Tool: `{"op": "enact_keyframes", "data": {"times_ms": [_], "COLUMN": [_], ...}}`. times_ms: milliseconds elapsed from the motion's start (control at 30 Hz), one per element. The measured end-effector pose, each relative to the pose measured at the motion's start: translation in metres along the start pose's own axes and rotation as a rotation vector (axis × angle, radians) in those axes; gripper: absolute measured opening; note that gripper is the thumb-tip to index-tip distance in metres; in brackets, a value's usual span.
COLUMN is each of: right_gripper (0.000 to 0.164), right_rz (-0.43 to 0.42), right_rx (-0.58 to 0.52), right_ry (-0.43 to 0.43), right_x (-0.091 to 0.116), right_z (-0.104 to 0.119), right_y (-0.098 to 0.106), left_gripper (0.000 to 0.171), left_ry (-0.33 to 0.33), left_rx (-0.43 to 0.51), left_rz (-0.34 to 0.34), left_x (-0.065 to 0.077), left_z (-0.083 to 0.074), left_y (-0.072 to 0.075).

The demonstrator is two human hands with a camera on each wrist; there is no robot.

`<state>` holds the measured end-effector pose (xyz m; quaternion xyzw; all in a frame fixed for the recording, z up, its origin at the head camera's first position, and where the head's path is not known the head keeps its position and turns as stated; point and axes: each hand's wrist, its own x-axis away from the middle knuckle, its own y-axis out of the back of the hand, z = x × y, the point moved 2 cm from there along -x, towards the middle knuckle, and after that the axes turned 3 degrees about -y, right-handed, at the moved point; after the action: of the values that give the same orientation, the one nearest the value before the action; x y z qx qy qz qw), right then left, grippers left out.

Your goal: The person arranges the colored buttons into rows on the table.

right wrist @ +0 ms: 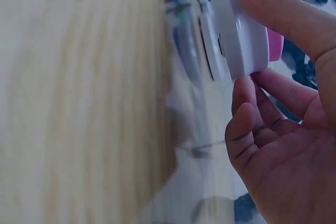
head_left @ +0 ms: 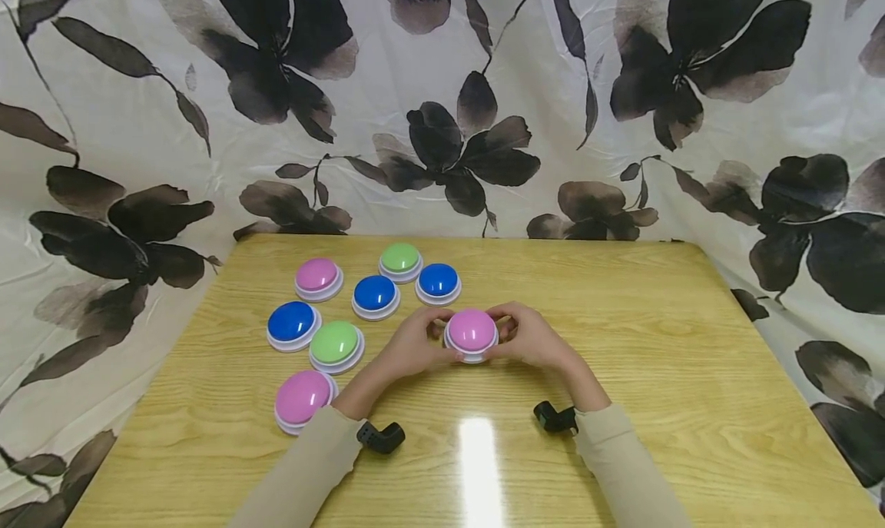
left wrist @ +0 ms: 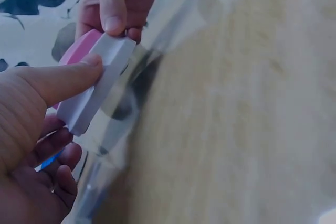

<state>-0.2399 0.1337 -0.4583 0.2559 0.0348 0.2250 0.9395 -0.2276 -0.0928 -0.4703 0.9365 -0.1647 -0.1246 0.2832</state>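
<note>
A pink push button with a white round base [head_left: 472, 334] is held between both hands near the middle of the wooden table. My left hand [head_left: 419, 342] grips its left side, and in the left wrist view the thumb [left wrist: 68, 80] presses on the white rim. On the opposite side, my right hand [head_left: 528, 337] pinches the base between thumb and fingers. The right wrist view shows the white base [right wrist: 244, 30] edge-on, seemingly raised off the tabletop. Its underside is mostly hidden.
Left of the hands stand more buttons: pink [head_left: 317, 276], green [head_left: 400, 259], blue [head_left: 439, 280], blue [head_left: 375, 293], blue [head_left: 292, 323] and green [head_left: 335, 343]. Another pink button [head_left: 302, 397] is partly behind the left sleeve [head_left: 304, 466]. Floral cloth [head_left: 387, 74] surrounds the table [head_left: 664, 405].
</note>
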Motion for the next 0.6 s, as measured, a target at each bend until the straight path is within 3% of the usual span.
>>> {"op": "enact_keyframes", "data": {"times_ms": [600], "right_gripper": [0.067], "right_rz": [-0.039], "right_rx": [-0.035], "right_ry": [-0.068], "right_x": [-0.009], "right_z": [-0.013], "right_y": [0.047], "left_gripper": [0.067], "left_ry": [0.009], "left_rx": [-0.018], "left_rz": [0.071], "left_x": [-0.056], "left_z": [-0.019], "left_y": [-0.014]}}
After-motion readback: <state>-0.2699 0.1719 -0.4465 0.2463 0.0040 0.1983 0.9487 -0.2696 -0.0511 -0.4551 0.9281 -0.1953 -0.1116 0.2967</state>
